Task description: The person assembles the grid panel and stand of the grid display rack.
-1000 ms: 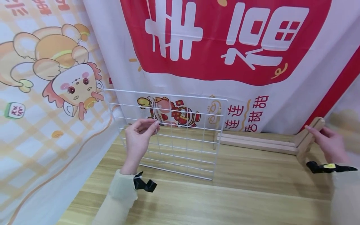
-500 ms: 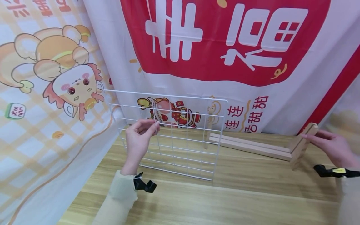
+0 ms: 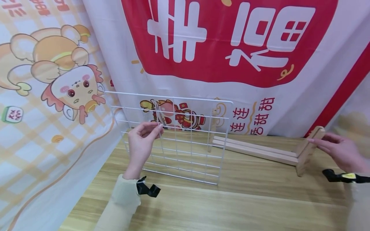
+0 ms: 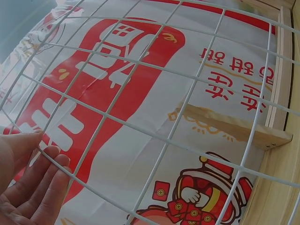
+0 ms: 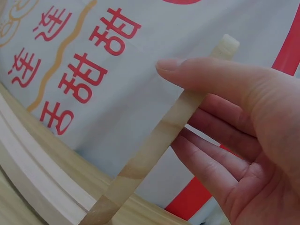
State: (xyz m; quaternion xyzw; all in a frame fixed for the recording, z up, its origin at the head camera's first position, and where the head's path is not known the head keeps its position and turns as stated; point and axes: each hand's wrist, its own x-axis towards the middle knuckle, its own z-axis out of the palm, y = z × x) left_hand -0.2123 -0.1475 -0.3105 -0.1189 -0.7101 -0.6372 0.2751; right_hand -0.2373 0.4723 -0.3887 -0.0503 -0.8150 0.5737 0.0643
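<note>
A white wire grid panel (image 3: 180,176) stands upright on the wooden table, tilted slightly in the head view. My left hand (image 3: 140,146) pinches one of its wires near the middle; the left wrist view has the thumb and fingers (image 4: 44,199) meeting at that wire. To the right, a pale wooden stand (image 3: 255,152) has a grooved long bar between two upright end pieces. My right hand (image 3: 342,150) grips the near right end piece (image 5: 152,147), thumb on one face and fingers on the other. The stand's left end piece (image 3: 212,134) shows behind the grid's right side.
A white cloth with a large red patch (image 3: 219,72) and lettering hangs behind the table. On the left hangs a checked cloth (image 3: 57,128) printed with a cartoon animal. Wood-grain tabletop (image 3: 254,202) spreads in front of the grid and stand.
My right hand has shifted the wooden stand left and nearer to me, so its left end now overlaps the grid more. The left hand and the grid have barely moved.
</note>
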